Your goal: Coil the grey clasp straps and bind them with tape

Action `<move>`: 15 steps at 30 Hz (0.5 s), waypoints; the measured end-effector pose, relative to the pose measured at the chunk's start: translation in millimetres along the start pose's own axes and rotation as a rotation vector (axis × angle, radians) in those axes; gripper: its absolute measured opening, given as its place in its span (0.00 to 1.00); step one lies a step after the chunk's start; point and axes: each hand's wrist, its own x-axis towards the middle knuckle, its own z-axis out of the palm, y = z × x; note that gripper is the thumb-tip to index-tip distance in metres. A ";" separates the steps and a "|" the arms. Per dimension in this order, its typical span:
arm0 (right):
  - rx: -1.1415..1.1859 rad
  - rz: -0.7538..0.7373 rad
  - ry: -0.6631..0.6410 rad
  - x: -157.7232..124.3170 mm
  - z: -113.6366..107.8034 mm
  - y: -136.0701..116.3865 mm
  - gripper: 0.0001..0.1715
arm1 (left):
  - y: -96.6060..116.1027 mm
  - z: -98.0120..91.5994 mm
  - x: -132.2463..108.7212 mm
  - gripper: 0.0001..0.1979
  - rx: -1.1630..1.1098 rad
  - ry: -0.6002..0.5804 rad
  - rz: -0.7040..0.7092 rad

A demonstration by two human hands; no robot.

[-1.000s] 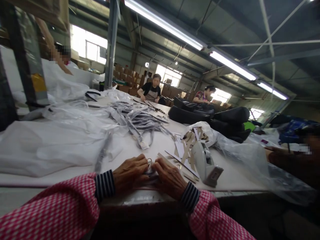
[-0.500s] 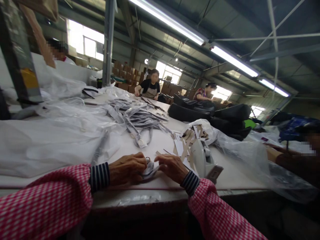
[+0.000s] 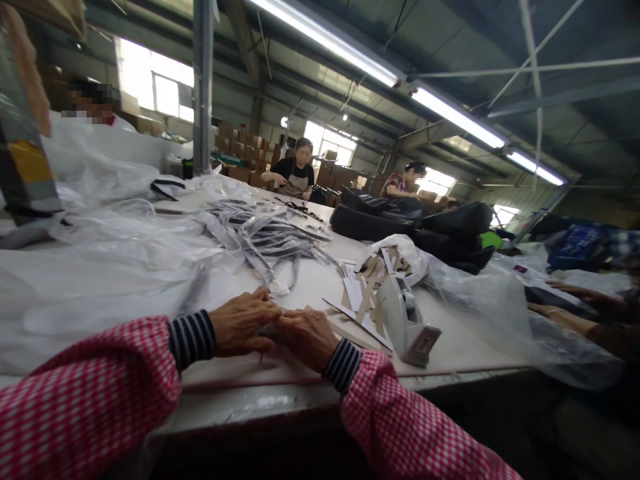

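Close together at the table's front edge, my left hand [image 3: 244, 325] and my right hand [image 3: 309, 339] meet at the fingertips. Both have bent fingers, closed around a small grey strap bundle [image 3: 269, 330] in clear plastic, which they hide almost fully. Beyond them lies a loose pile of grey straps [image 3: 273, 233] in clear plastic sleeves. Right of my right hand stands a white tape dispenser [image 3: 395, 313], with cut strips of card [image 3: 367, 297] beside it, some spilling from a white plastic bag [image 3: 420, 257].
Clear plastic sheeting [image 3: 100, 293] covers the left of the white table [image 3: 475, 340]. Black padded pieces [image 3: 375, 223] are heaped at the back right. A metal post [image 3: 203, 93] rises behind. Co-workers are around the table; one person's hands [image 3: 565, 310] are at the right.
My right hand has moved left and now meets my left hand, covering the strap bundle that showed between them. The view has shifted slightly to the right.
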 end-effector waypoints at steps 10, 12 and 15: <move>0.257 0.118 0.067 -9.9 13.7 15.8 0.13 | -4.2 33.2 -7.4 0.10 -0.231 0.243 -0.114; 0.294 0.175 0.113 -11.7 16.9 15.2 0.15 | -6.9 32.9 -7.2 0.10 -0.249 0.221 -0.092; 0.286 0.246 0.159 -11.7 20.9 7.8 0.12 | -10.8 35.2 -4.9 0.11 -0.218 0.228 -0.062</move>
